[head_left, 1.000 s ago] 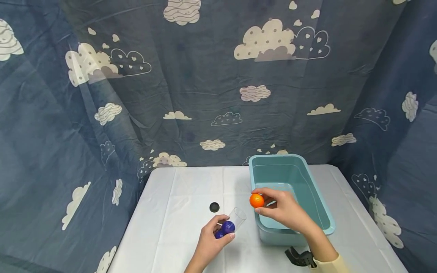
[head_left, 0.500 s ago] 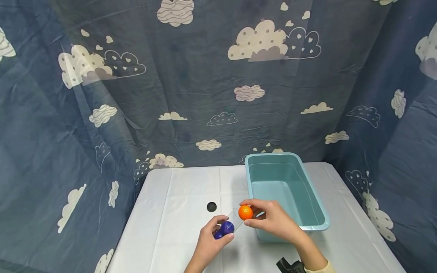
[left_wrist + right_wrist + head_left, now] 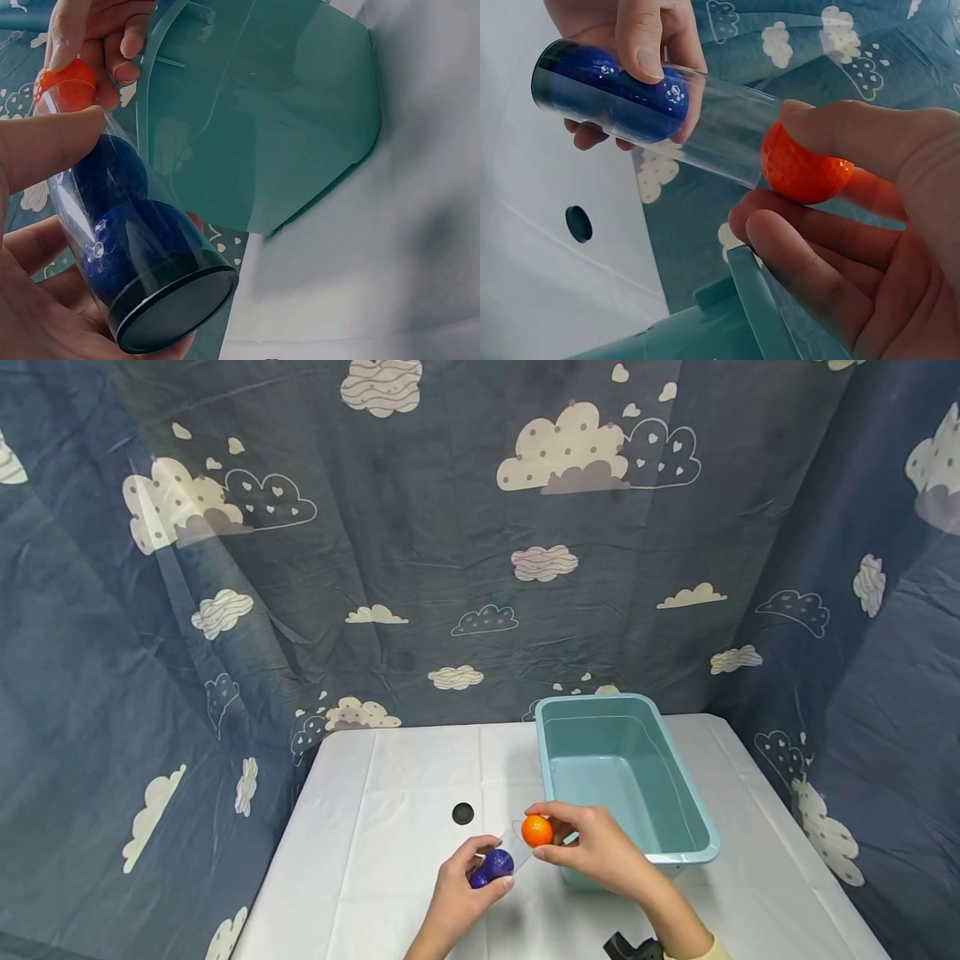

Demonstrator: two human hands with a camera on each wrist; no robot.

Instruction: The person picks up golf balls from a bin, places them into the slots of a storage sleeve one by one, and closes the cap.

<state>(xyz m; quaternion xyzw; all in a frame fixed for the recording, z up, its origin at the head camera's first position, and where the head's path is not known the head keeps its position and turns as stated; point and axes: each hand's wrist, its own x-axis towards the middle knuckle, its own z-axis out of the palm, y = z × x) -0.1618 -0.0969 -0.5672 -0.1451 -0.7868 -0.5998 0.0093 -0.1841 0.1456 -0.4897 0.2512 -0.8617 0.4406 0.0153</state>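
Note:
A clear plastic tube with a black cap on its bottom end is gripped by my left hand. Inside it, two dark blue golf balls sit one behind the other near the capped end. My right hand pinches an orange golf ball between thumb and fingers, right at the tube's open mouth. In the left wrist view the orange ball overlaps the rim. The tube is tilted, its open end toward the right hand.
A round black cap lies on the white-covered table, beyond my left hand. To the right stands a teal plastic bin, partly behind my right hand. Dark cloud-patterned cloth hangs around the table's back and sides.
My right hand has brought the orange golf ball left and down from over the bin's edge to the tube's mouth. The left hand keeps its grip on the tube almost in place.

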